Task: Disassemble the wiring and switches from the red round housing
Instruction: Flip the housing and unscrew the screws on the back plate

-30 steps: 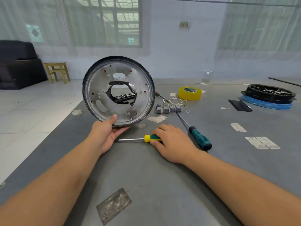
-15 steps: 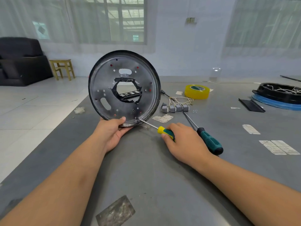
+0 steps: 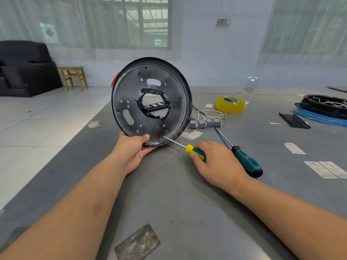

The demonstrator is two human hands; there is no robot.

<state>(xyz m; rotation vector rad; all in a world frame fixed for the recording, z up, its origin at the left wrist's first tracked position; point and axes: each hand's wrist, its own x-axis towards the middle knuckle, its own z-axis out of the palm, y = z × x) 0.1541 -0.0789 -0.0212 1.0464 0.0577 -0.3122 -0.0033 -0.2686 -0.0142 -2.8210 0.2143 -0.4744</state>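
The round housing point(image 3: 131, 94) stands on edge on the grey table, its metal back plate facing me and a sliver of red showing at its upper left rim. My left hand point(image 3: 134, 152) grips its bottom edge, thumb on the plate. My right hand point(image 3: 216, 164) holds the small yellow-and-green screwdriver point(image 3: 195, 152), whose tip sits on a screw low on the plate. Through the taped centre hole a black switch strip point(image 3: 154, 105) shows. Several grey switches with wires point(image 3: 205, 122) lie on the table to the right of the housing.
A larger teal-handled screwdriver point(image 3: 246, 162) lies just right of my right hand. A yellow tape roll point(image 3: 230, 104) sits behind the switches, with tiny screws point(image 3: 227, 126) nearby. A black round housing on a blue ring point(image 3: 323, 109) and a black strip point(image 3: 293, 120) are far right. The table edge runs along the left.
My right hand picked the small screwdriver up off the table and brought its tip to a screw low on the plate. The housing turned slightly, with the view moving closer.
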